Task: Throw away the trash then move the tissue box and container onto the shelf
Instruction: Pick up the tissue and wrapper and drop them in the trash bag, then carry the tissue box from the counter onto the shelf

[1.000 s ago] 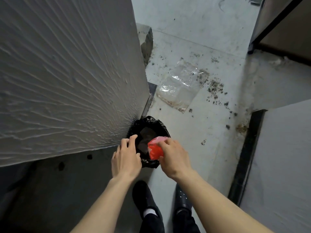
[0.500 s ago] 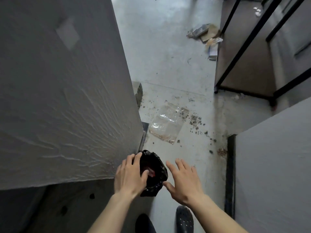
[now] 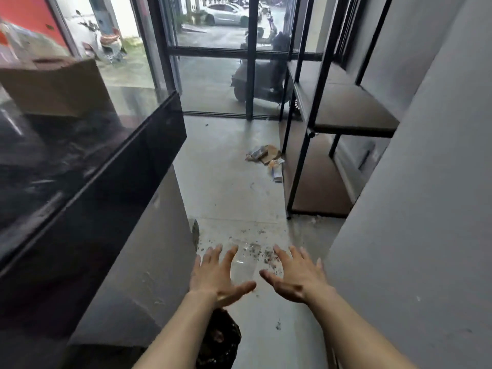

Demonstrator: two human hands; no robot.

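Note:
My left hand (image 3: 215,275) and my right hand (image 3: 295,275) are stretched out in front of me over the floor, fingers spread, both holding nothing. Below my left forearm stands the small bin with a black liner (image 3: 218,339), partly hidden by that arm; something reddish shows inside it. The black metal shelf (image 3: 346,113) stands at the right, its dark boards bare. I see no tissue box or container in this view.
A dark counter (image 3: 106,166) on a grey base fills the left, with a cardboard box (image 3: 53,86) on top. A clear plastic bag (image 3: 245,255) and dirt lie on the floor. Paper scraps (image 3: 266,155) sit near the shelf. A grey wall (image 3: 426,209) is at right.
My right hand let go of the red trash into the bin. Both hands lifted away from the bin and opened, and my view rose from the floor toward the glass doors.

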